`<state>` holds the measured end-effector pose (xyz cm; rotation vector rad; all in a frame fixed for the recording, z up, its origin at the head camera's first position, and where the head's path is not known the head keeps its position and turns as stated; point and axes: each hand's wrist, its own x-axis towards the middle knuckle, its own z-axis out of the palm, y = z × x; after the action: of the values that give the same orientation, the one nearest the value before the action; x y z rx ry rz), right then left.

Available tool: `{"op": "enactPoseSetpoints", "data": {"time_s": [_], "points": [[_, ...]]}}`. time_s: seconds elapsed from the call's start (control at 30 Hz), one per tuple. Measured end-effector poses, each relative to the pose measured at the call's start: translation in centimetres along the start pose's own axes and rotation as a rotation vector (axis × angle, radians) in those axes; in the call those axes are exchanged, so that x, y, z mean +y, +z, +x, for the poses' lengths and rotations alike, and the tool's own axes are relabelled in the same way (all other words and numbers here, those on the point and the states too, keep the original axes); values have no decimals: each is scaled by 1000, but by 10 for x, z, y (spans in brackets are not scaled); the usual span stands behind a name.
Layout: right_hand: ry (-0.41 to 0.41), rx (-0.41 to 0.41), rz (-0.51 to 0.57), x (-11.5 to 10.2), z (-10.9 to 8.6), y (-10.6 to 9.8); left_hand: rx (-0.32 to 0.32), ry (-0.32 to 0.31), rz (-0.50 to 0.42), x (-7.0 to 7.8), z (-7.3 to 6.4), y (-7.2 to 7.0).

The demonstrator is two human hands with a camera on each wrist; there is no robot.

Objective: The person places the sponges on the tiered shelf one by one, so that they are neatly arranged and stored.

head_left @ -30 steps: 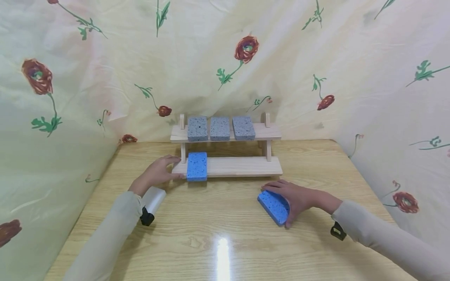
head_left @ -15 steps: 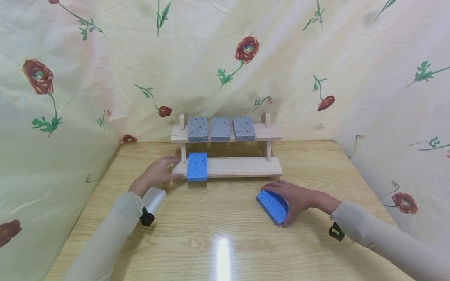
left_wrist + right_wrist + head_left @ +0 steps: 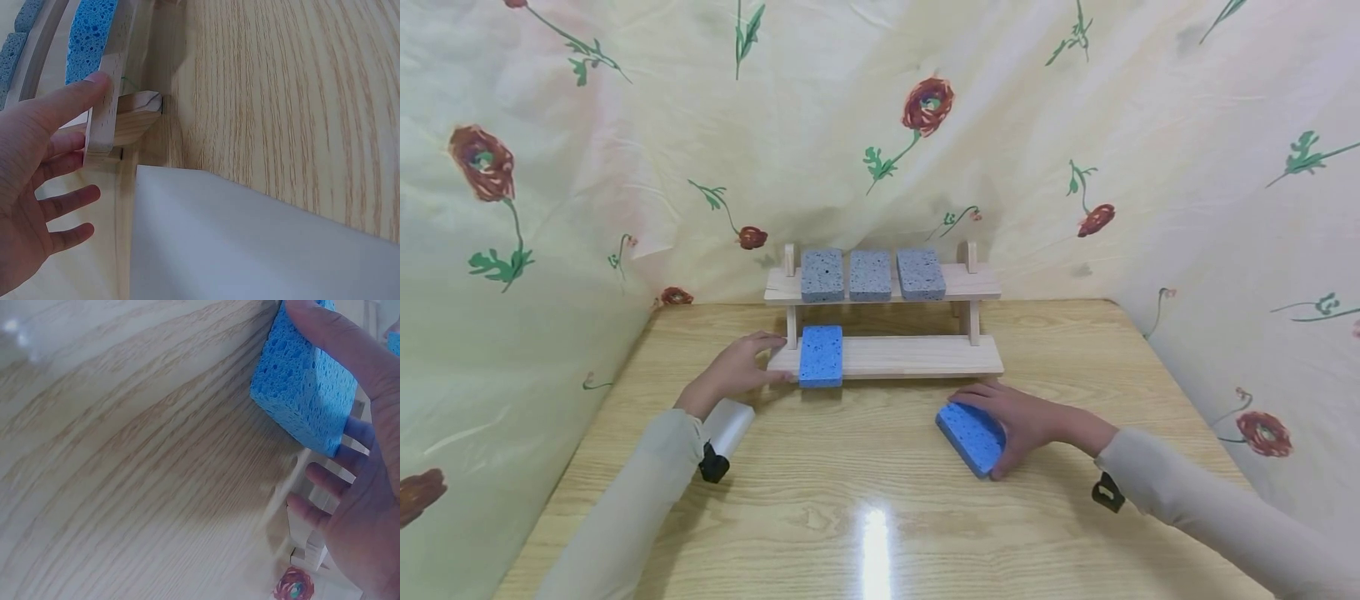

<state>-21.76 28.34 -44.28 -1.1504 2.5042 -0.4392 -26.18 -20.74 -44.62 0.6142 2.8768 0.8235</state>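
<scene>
Since a second ago the right hand (image 3: 1026, 425) has drawn the loose blue sponge (image 3: 970, 437) leftward and a little toward the rack (image 3: 917, 354); the left hand (image 3: 733, 371) has not shifted. The right fingers (image 3: 325, 337) are curled round the sponge, thumb on one long edge and the others along the far edge, and in the right wrist view its near end looks tilted up off the tabletop (image 3: 865, 475). It sits right of the tabletop's middle, just in front of the right half of the rack's lower shelf.

The left hand's fingers (image 3: 69, 103) lie fairly straight and relaxed, pressing against the left end of the lower shelf beside the shelved blue sponge (image 3: 821, 356). Three grey sponges (image 3: 870, 275) fill the upper shelf.

To do this well, I judge the grip should stay on the long edges without squeezing, since the foam will buckle. Lifting it clear of the shelf's front lip, rather than sliding it, would avoid nudging the rack. Setting it flat, parallel to the shelved one with a small gap, keeps the row even, while the left hand steadies the rack.
</scene>
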Motion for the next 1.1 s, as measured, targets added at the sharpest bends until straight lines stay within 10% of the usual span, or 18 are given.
{"op": "enactPoseSetpoints", "data": {"time_s": [1.1], "points": [[-22, 128, -16, -22, 24, 0, -6, -27, -12, 0, -1, 0]]}}
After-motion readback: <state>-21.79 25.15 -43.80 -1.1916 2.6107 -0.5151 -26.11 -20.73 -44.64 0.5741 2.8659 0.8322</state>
